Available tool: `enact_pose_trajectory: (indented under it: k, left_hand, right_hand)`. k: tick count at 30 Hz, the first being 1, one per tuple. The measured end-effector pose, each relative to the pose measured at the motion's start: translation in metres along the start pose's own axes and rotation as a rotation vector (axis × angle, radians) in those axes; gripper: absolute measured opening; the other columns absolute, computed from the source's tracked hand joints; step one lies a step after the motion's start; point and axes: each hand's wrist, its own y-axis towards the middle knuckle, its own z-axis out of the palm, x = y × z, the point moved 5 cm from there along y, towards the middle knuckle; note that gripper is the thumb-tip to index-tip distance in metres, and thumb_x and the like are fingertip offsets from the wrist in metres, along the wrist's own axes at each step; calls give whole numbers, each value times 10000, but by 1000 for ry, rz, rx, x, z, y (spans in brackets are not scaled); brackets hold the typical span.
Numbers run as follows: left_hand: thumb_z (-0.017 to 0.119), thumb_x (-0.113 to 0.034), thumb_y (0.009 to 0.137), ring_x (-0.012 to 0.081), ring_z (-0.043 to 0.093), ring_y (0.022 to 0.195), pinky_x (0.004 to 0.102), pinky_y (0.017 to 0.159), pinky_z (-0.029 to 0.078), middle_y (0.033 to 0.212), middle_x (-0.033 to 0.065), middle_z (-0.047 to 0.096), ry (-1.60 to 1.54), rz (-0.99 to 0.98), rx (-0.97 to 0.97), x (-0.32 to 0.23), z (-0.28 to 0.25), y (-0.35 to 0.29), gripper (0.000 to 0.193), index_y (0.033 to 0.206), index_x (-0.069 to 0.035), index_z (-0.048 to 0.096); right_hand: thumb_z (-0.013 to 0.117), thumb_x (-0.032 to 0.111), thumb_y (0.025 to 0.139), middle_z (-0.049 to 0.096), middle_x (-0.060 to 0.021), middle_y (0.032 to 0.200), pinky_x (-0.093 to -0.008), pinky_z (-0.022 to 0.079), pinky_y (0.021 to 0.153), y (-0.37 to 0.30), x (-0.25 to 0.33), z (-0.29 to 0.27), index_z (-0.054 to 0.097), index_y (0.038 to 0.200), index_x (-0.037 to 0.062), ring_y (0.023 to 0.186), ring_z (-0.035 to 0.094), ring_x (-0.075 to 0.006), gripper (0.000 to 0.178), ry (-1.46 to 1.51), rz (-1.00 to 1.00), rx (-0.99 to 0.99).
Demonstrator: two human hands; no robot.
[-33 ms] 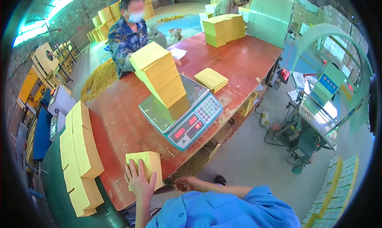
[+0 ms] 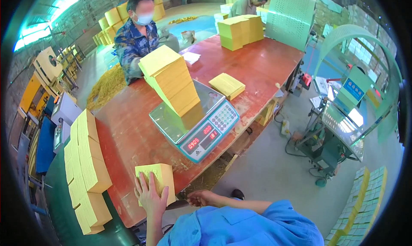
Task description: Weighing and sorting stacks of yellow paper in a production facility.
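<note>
My left hand point(image 2: 151, 198) lies on top of a short stack of yellow paper sheets point(image 2: 167, 177), fingers spread flat, at the table's near edge. My right hand point(image 2: 202, 198) is low in front of my body, just off the table edge, with its fingers curled; whatever they hold, if anything, is hidden. Ahead stands a digital scale point(image 2: 206, 136) with lit red figures and a keypad. A tall, slightly leaning stack of yellow paper point(image 2: 176, 85) rests on its glass-like plate. Right of the scale lies a smaller yellow stack point(image 2: 227, 86).
Rows of yellow paper stacks point(image 2: 88, 168) stand along the left on a dark green surface. A bigger yellow block point(image 2: 240, 31) sits at the red table's point(image 2: 266, 70) far end. Across it is a masked co-worker point(image 2: 139, 44). A machine point(image 2: 334, 130) stands to the right.
A co-worker's fingers, seen beside the white paper before, no longer show there. My hands and the stacks have not visibly moved.
</note>
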Motion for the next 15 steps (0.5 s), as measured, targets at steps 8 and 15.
enact_pose_trajectory:
  k: [8,15]
  left_hand:
    - [662,-463,797,454,218,1422,632,1093,221,1546,220,268,-8,-26,-3,3,1,0,769,1445,-115,436]
    - [659,-459,791,461,216,1421,632,1096,212,1534,231,281,-55,-34,19,1,-1,0,762,1428,-95,455]
  right_hand:
    - [530,166,981,663,-96,1036,-326,491,822,10,-2,-1,590,1178,22,930,616,-183,251,-52,10,53]
    - [530,212,983,655,-52,968,-306,489,779,16,-5,-4,609,1110,53,862,611,-174,218,-23,1,37]
